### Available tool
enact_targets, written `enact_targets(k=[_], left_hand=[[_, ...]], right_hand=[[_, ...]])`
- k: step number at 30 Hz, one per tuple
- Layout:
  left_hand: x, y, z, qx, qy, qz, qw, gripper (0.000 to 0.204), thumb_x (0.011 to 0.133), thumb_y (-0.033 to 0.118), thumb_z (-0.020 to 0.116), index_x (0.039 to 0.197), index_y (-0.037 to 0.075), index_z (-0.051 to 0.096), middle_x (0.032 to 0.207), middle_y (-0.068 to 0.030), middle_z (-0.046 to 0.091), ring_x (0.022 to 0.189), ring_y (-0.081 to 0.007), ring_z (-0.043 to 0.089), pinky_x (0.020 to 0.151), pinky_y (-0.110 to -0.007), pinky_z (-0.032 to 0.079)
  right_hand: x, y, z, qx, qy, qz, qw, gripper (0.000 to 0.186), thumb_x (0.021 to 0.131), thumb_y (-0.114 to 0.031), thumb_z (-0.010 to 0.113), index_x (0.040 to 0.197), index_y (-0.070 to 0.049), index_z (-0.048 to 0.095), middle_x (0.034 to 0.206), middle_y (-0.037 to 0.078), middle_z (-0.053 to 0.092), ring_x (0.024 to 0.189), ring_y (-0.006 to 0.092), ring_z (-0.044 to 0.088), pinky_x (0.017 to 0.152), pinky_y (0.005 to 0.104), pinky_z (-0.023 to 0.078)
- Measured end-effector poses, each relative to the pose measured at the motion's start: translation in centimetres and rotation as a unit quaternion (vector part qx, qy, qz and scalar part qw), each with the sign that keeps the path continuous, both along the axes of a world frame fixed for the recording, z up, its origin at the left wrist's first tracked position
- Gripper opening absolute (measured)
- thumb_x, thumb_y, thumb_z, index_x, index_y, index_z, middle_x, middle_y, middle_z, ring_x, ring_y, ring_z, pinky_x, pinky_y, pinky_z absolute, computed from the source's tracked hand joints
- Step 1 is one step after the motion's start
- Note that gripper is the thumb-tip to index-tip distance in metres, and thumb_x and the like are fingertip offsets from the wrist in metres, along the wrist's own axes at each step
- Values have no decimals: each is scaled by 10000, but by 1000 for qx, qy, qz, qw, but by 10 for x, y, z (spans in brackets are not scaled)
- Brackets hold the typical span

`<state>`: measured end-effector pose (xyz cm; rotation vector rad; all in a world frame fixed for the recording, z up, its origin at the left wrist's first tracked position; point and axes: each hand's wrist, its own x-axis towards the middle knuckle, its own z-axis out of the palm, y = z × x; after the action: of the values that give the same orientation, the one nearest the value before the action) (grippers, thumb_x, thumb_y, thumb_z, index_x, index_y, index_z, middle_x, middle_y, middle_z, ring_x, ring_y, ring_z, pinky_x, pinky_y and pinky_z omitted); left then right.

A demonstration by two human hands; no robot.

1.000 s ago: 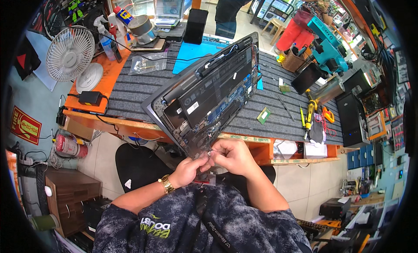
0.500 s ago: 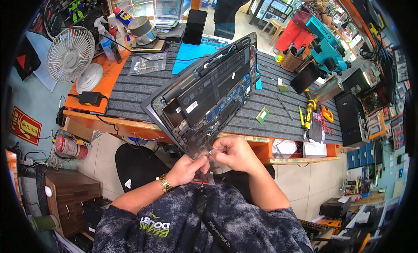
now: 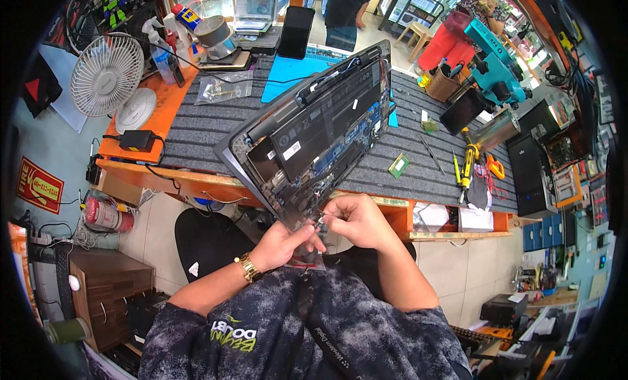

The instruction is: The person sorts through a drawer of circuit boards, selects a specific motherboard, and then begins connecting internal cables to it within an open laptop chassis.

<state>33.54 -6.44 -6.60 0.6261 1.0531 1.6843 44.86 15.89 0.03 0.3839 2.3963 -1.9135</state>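
An opened laptop stands tilted on its edge before me, its battery and blue circuit board exposed; its lower corner comes down to my hands. My left hand is curled with thumb and fingers around a small clear plastic bag, which has a red strip and hangs over my lap. Close beside it, my right hand pinches a tiny silvery part between thumb and forefinger, near the laptop's corner. What kind of part it is cannot be made out.
On the grey ribbed mat lie a green memory module, tweezers and a yellow screwdriver. A blue mat lies behind the laptop. A teal microscope stands right, a white fan left. A person's legs show beyond the bench.
My right hand has shifted slightly up, and my left fingers have opened a little. The laptop has tilted slightly. The view has moved a bit.
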Motion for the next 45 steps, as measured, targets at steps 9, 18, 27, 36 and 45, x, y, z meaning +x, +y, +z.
enact_targets(k=[9, 18, 27, 36, 45], left_hand=[[6, 4, -10, 14, -52, 21, 998, 153, 1206, 168, 628, 1303, 49, 629, 1131, -85, 732, 1018, -242, 802, 838, -343, 577], [0, 6, -3, -1, -3, 17, 1000, 210, 1205, 165, 627, 1346, 14, 664, 1144, -108, 773, 1021, -233, 801, 867, -342, 593], [-6, 5, -2, -1, 68, 9, 998, 249, 1177, 152, 678, 1380, 9, 655, 1245, -155, 806, 1155, -216, 785, 1012, -385, 617], [-8, 3, -9, 10, 111, 45, 993, 520, 1077, 87, 819, 1554, -17, 641, 1487, -101, 745, 1340, -164, 702, 1165, -381, 565], [-11, -16, -9, -90, 214, 108, 967, 512, 993, 74, 889, 1463, -24, 713, 1422, -97, 784, 1332, -171, 687, 1163, -407, 551]], right_hand=[[-3, -17, 23, -75, 4, 3, 997, 137, 1090, -18, 697, 1016, 95, 716, 937, 136, 816, 816, 180, 795, 773, 335, 636], [-3, -14, 23, -61, -6, 10, 998, 142, 1106, -40, 705, 1040, 85, 723, 925, 117, 815, 864, 159, 793, 815, 324, 634], [10, 4, 37, 51, 11, -50, 997, 139, 1080, -103, 805, 1071, 35, 789, 916, -27, 759, 819, 44, 660, 712, 263, 551], [-4, -24, 166, 338, 210, 162, 903, 215, 937, -169, 881, 1098, -63, 785, 921, 81, 740, 834, 302, 745, 715, 419, 603], [-9, -108, 233, 599, 338, 260, 678, 347, 840, -317, 837, 1063, -86, 705, 981, 46, 724, 860, 236, 706, 690, 324, 574]])
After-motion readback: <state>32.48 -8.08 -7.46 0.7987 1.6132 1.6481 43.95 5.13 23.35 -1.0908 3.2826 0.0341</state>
